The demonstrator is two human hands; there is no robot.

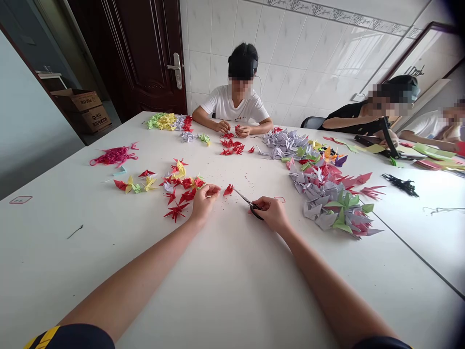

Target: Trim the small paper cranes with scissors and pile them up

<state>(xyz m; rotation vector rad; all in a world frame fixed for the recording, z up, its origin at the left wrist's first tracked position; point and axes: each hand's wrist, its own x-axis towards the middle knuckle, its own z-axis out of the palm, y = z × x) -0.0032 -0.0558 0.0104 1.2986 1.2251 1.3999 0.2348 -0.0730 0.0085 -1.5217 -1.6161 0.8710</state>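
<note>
If black-handled metal scissors [246,199], held by the right hand [271,213], slip toward ten o'clock, the red folded-paper crane [228,189] could be nicked; the left hand's [204,201] grip cannot be told.

On the table [203,291] before us, one paper bird [228,190] is between our left hand [202,202] and the scissors [253,206], which are in our right hand [272,212]. On the left we have a group of birds [176,211], and farther left the string [114,156]. On the right lies a pile of birds [323,194]. Behind the table sits a person [234,104], with the wall [225,24] behind.
</note>
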